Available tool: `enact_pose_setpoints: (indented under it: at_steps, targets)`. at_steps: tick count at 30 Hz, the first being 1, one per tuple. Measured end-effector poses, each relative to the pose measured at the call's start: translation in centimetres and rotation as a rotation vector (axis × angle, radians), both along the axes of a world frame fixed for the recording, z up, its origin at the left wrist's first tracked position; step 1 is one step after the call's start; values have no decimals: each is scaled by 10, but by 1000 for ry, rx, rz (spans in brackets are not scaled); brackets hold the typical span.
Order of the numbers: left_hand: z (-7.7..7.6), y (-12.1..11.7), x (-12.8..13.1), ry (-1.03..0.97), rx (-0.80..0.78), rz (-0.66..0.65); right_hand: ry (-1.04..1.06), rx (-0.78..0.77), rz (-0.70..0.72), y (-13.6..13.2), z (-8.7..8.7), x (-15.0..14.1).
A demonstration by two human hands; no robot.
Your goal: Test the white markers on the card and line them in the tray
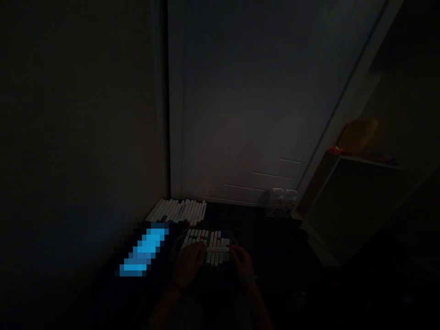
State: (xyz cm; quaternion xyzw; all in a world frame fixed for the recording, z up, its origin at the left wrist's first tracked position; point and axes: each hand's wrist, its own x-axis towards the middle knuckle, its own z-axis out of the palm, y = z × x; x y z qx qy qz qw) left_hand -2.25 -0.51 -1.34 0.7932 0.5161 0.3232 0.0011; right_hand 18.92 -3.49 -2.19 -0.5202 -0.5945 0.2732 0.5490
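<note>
In the dim head view, a white marker [218, 249] lies crosswise between my two hands. My left hand [189, 263] pinches its left end, and the fingers of my right hand [242, 260] are closed at its right end. Beneath the marker is a clear case [176, 247] with several white markers [216, 260] standing in rows, some with red or green bands. My left hand covers part of the left row. Farther back at the left, a row of loose white markers [178, 211] lies side by side, some with coloured ends.
A glowing blue pixelated rectangle [146, 250] lies left of the case. Two clear containers with labels [282, 202] stand at the back right, against the pale panel [240, 114]. A shelf unit [343, 197] with a yellowish object [359, 134] on top is farther right. The dark table [275, 247] is poorly lit.
</note>
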Motion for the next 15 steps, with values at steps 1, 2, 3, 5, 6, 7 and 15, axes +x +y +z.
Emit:
enact_pose_setpoints:
  at_steps: [1,2,3,5,6,7,15]
  targets:
    - [1,-1,0,-7,-8,-14,-8,1,-8,-2,1,0]
    - [1,-3,0,-17,-13,-24,-15,6,-21,-3,2,0]
    - [2,-5,-1,-28,-11,-29,-22,5,-22,-5,4,1]
    - [3,-7,-1,-45,-4,-34,-21,0,-15,-8,6,1]
    - [3,-8,-2,-50,3,-41,-18,-5,-12,-9,7,1]
    - [3,-10,-2,-56,8,-46,-16,-12,-11,-10,8,1]
    - [10,-16,-4,-31,-24,-116,29,-109,61,-14,14,0]
